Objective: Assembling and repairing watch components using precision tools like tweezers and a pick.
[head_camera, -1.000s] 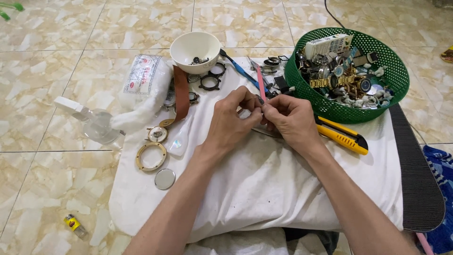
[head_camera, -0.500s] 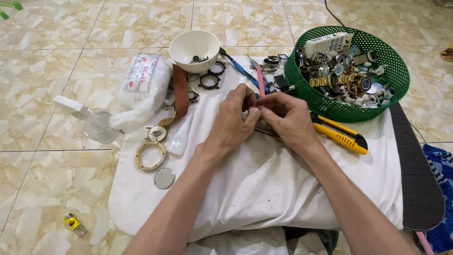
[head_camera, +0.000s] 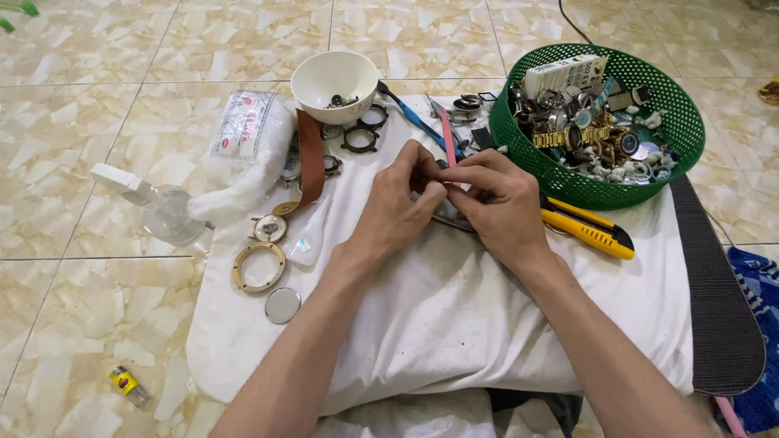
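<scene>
Two hands meet over the white cushion (head_camera: 454,308): the left hand (head_camera: 399,209) and right hand (head_camera: 499,204) pinch fingertips together on a small part, too hidden to identify, just left of the green basket (head_camera: 527,154). Beside the basket's near rim lies a yellow utility knife (head_camera: 588,229); a white bowl (head_camera: 333,77) sits well left of it.

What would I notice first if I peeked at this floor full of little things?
Probably the two hands, left hand and right hand, pinched together over something tiny in the middle of a white cloth. Next, the green basket at the upper right, heaped with watches and shiny parts. A yellow utility knife lies just right of the hands, and a white bowl sits up top.
</scene>
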